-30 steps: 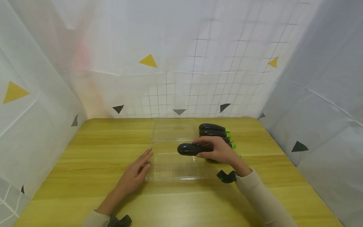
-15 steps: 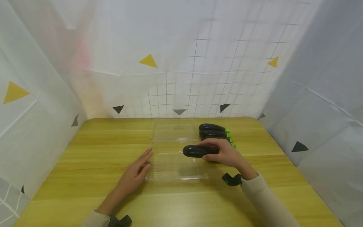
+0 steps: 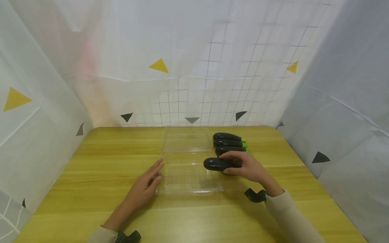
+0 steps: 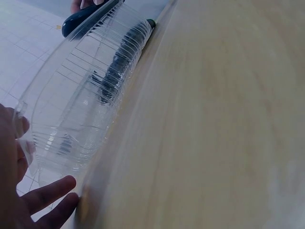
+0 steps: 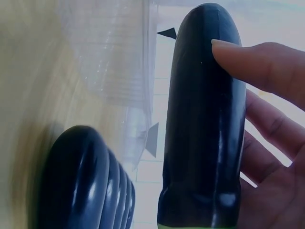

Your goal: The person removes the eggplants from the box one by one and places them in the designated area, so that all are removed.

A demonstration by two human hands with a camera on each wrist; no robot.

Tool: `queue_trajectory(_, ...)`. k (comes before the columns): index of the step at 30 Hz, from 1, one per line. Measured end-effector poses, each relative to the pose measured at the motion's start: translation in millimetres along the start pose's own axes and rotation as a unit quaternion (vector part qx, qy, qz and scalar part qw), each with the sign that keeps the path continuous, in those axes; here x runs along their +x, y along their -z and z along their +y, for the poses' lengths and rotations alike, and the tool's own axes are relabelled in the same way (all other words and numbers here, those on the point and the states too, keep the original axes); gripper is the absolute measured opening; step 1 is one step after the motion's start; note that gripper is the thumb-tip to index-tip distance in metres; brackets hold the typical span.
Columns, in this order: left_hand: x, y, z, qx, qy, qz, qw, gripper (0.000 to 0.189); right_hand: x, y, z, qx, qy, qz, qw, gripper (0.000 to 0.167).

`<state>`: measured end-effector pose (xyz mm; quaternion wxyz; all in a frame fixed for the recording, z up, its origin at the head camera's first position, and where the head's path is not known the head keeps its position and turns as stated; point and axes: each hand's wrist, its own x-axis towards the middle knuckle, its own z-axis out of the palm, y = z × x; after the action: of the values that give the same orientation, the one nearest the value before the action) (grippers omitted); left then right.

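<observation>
My right hand [image 3: 247,165] grips a dark eggplant [image 3: 216,164] between thumb and fingers. It is held in the air at the right side of a clear plastic clamshell box [image 3: 188,191], its rounded end toward the box. The right wrist view shows the thumb pressed along this eggplant [image 5: 202,129], with a thin green edge at the bottom. At the box's left wall, my left hand [image 3: 143,187] rests with its fingers stretched out. In the left wrist view the fingers [image 4: 50,195] lie right at the clear rim. The box lid [image 3: 186,139] is folded back, away from me.
Several more eggplants [image 3: 228,136] with green stem ends lie in a row to the right of the lid; my right hand covers part of the row. White sheeting [image 3: 182,44] stands behind the wooden table [image 3: 106,162] and along both sides.
My right hand has carried the eggplant to the right and a little toward me, from over the box to its right edge. The left hand and box have stayed put.
</observation>
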<state>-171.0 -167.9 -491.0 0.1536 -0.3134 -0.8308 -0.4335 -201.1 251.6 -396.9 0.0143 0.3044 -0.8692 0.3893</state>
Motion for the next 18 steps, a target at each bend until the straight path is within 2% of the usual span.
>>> queue_trajectory(11,0.8,1.4,5.8,0.0,0.016,-0.005,0.9999,0.052,-14.4,6,10,-0.006,0.015,0.009,0.9998,0.041)
queue_trajectory(18,0.9,1.2,4.5,0.001,0.011,-0.004,0.9999,0.052,-23.7,11,21,-0.017,-0.002,0.007,0.9998,0.042)
